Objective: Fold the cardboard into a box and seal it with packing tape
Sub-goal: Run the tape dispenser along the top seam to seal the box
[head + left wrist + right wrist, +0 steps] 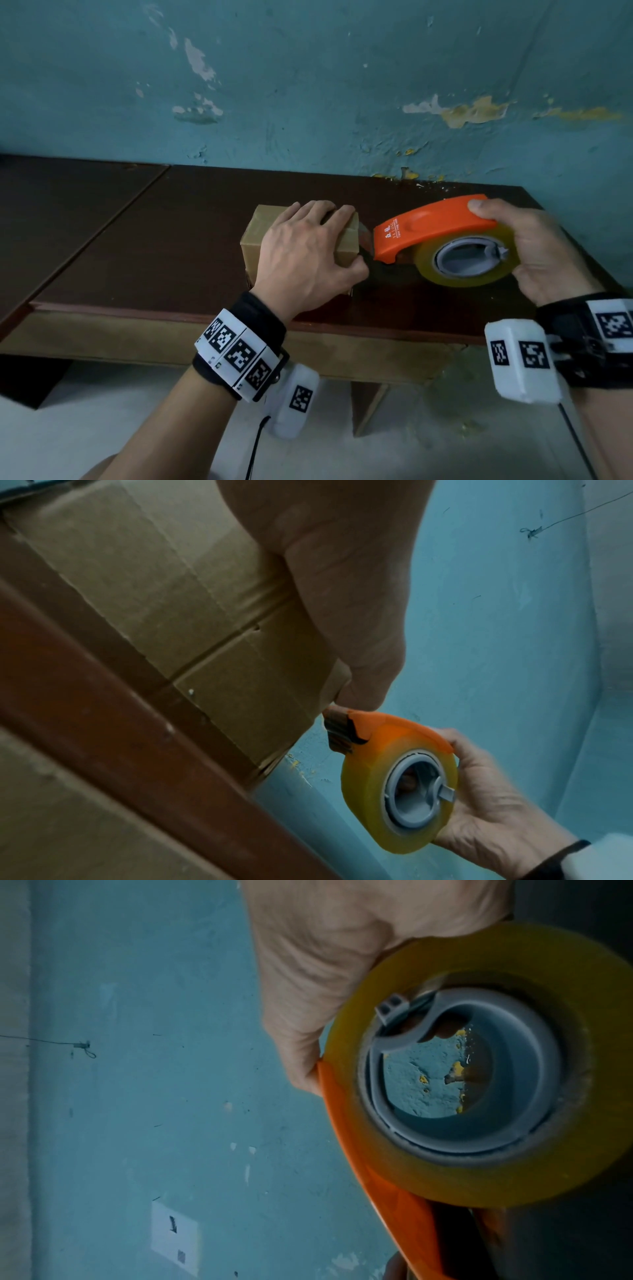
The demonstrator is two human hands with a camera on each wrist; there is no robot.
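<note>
Left hand point(305, 253) lay flat on top of the small cardboard box point(255, 240), fingers spread and fairly straight over the closed flaps, thumb hooked down at the box's right front corner. Right hand point(544, 253) was wrapped round the orange tape dispenser point(431, 226), thumb on top of the orange cover, fingers curled under the yellowish tape roll point(428, 263), fingertips poking into the grey core in the right wrist view. Held clear above the table, nose pointed at the box's right side, just beside the left thumb; couldn't tell whether touching. Looked like a strip of tape already down the top of the box, hard to be sure. Box sat near the front edge of a dark brown wooden table point(137, 240), reddish trim along that edge, a seam running through the tabletop off to the left. Behind, a teal wall point(308, 85) with paint peeling in white and yellow patches, pale floor below.
</note>
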